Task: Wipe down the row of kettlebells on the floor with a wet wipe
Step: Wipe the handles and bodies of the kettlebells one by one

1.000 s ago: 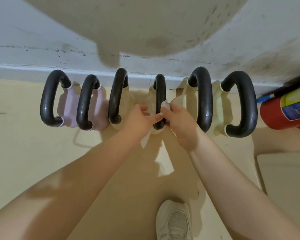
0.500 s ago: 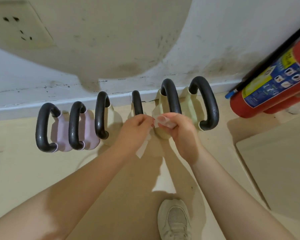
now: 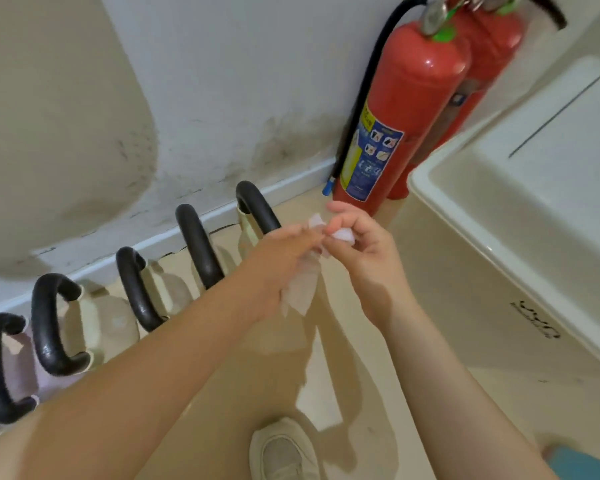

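A row of kettlebells with black handles stands on the floor along the wall, running from a pink one (image 3: 0,368) at the far left to a pale green one (image 3: 253,209) near the middle. My left hand (image 3: 284,258) and my right hand (image 3: 364,244) are raised above the floor, right of the row, and both pinch a white wet wipe (image 3: 302,285) that hangs down between them. Neither hand touches a kettlebell. My left forearm crosses in front of the lower part of the row.
Two red fire extinguishers (image 3: 395,126) stand against the wall just right of the row. A white cabinet or tub edge (image 3: 465,216) fills the right side. My shoe (image 3: 284,452) is on the beige floor at the bottom centre.
My hands have come off the kettlebell handle with the wipe and lifted to the right. The view has swung right, bringing the extinguishers and the white cabinet into view.
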